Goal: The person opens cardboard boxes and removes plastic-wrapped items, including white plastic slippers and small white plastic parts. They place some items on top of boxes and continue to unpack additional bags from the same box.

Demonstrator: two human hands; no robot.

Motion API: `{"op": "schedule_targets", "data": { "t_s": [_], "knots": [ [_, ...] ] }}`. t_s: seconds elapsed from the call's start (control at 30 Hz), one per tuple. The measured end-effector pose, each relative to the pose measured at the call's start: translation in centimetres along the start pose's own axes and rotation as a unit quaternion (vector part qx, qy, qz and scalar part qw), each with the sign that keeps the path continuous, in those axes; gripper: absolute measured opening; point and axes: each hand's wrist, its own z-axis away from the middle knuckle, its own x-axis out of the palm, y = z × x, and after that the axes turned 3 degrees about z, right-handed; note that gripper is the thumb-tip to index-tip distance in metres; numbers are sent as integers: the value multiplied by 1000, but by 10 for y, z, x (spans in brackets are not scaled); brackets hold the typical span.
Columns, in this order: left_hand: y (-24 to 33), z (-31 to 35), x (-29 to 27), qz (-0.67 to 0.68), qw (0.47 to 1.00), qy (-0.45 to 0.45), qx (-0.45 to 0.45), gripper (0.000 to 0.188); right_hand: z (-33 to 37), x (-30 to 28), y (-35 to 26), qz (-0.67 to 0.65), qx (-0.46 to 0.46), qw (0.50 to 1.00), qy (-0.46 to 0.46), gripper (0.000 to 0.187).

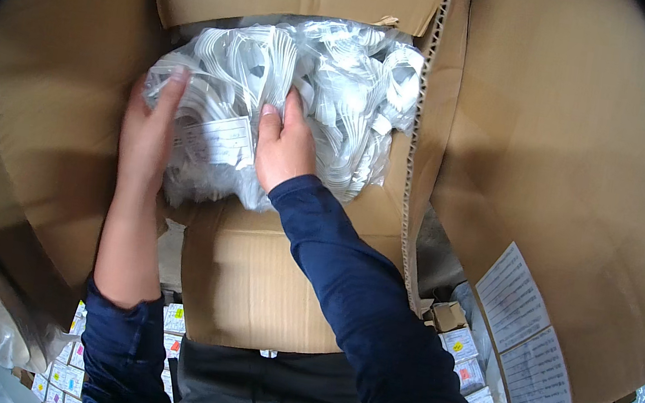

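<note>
Our left hand (153,124) and right hand (289,147) grip a crinkly, clear plastic bag (210,177) of looped white strips (276,59), rectangular paper label (220,140) facing up, within the open corrugated cardboard box (276,294).

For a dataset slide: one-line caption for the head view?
Left hand and right hand hold a clear bag of white looped strips at an open cardboard box.

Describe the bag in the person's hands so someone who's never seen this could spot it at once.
Start at the big open brown carton and look into its left half. There, between the left hand and the right hand, is a clear plastic bag of looped white strips. Unlike the bagged strips to its right, it is gripped by both hands and shows a white rectangular label.
</note>
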Motion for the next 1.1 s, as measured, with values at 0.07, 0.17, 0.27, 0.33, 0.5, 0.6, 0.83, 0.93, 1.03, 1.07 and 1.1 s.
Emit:
{"op": "schedule_targets", "data": {
  "t_s": [0.07,0.17,0.27,0.33,0.5,0.6,0.83,0.93,1.03,1.07,1.1],
  "knots": [
    [-9,-2,5,-115,992,47,10,63,-2,-2,7,78,-30,996,-5,54],
    [-21,-3,8,-140,988,55,35,55,-4,-31,14,87,-74,993,-36,53],
    [-28,-3,10,-131,988,74,42,46,-20,-91,26,18,-12,998,56,19],
    [-28,-4,12,-65,996,55,34,36,-28,-130,44,75,75,993,49,15],
    [-13,13,8,69,993,33,84,26,-11,-108,97,380,74,922,-8,67],
    [3,37,-10,100,985,54,129,25,-11,-88,114,369,74,925,50,77],
    [20,78,-60,49,945,292,137,36,-25,-93,108,101,114,988,-31,64],
    [18,88,-82,114,960,226,120,37,-17,-90,91,62,75,995,14,49],
    [9,96,-99,81,957,233,155,37,-10,-96,73,-28,149,987,-53,37],
    [6,98,-105,42,953,253,159,33,-9,-99,68,-23,152,985,-75,36],
    [1,104,-108,-11,944,251,212,32,-8,-100,64,-19,155,983,-99,34]
  ]
}}
